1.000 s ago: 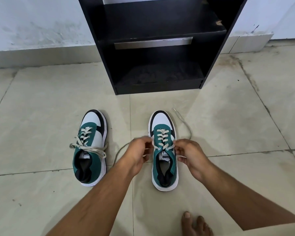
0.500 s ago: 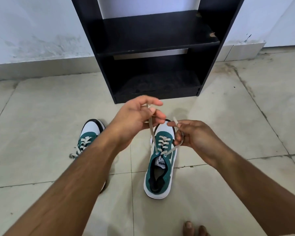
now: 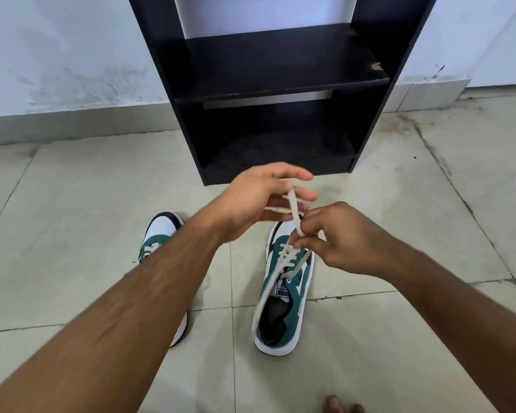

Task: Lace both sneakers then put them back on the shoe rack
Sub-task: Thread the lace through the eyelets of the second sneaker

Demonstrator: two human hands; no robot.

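Observation:
Two green, white and black sneakers stand on the tiled floor. The right sneaker [image 3: 283, 305] is tipped slightly, its cream lace [image 3: 294, 210] pulled up above the toe. My left hand [image 3: 259, 201] hovers over the toe with the lace crossing its fingers. My right hand [image 3: 337, 236] pinches the lace ends just above the eyelets. The left sneaker [image 3: 161, 231] is laced and mostly hidden behind my left forearm. The black shoe rack [image 3: 280, 73] stands behind both sneakers against the wall.
The rack has two open shelves with nothing on them. Pale floor tiles [image 3: 72, 219] spread left and right of the sneakers. A white wall [image 3: 57, 55] runs behind. My bare toes [image 3: 340, 406] show at the bottom edge.
Both hands have risen from beside the sneaker's eyelets, drawing the lace ends up and crossing them above the toe. The right sneaker has tilted. The camera has moved closer to the rack.

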